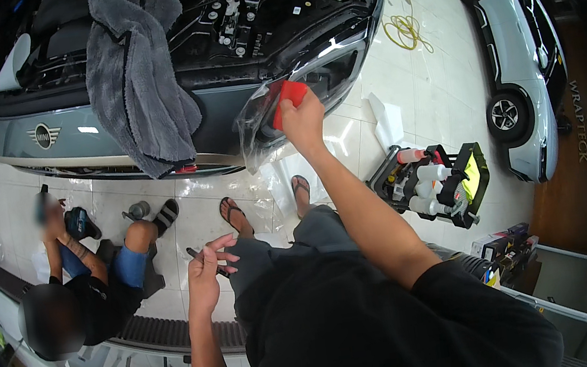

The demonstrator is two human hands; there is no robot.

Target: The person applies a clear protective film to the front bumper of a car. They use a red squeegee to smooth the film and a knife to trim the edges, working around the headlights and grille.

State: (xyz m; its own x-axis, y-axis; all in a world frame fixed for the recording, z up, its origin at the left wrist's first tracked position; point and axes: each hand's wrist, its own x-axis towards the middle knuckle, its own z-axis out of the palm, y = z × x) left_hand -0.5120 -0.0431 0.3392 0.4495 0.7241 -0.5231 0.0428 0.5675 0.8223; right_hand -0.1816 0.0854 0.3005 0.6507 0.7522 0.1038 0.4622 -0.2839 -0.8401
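Up at the car's front corner, my right hand (pixel 305 123) grips a red squeegee (pixel 288 98). The squeegee presses against clear film (pixel 254 130) that lies over the headlight (pixel 330 73) and hangs loose in wrinkles past its near edge. Lower down, in front of my thigh, my left hand (pixel 206 272) holds a slim dark pen-like tool (pixel 222 270) with the fingers partly spread. What kind of tool it is, I cannot tell. A grey plush towel (pixel 137 85) drapes over the front of the grey car (pixel 9 137), whose engine bay (pixel 234 30) is uncovered.
To my left another person (pixel 111 299) sits low, hands raised around something blurred. A black caddy of bottles (pixel 432 183) stands at my right on the tiled floor. Beyond are a coiled yellow hose (pixel 406 32) and a white car (pixel 514 70).
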